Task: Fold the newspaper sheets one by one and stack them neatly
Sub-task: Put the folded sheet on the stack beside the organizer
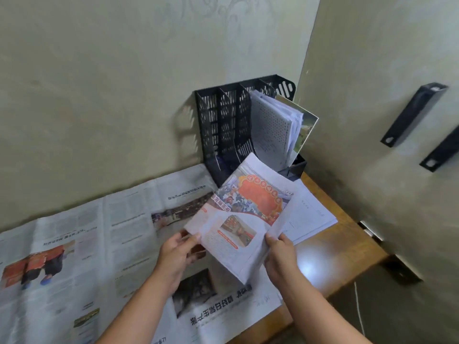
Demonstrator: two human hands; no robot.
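A folded newspaper sheet [244, 214] with a red and orange picture is held tilted above the table. My left hand [177, 254] pinches its near left corner, thumb on top. My right hand [280, 256] grips its near right edge. Beneath it, open newspaper sheets [82, 244] lie spread flat across the wooden table [347, 247], covering most of it from the left edge to the middle.
A black mesh file rack [223, 125] stands against the back wall, with papers [275, 127] in its right slot. Loose white sheets [310, 214] lie at the table's right. Black brackets [412, 115] hang on the right wall.
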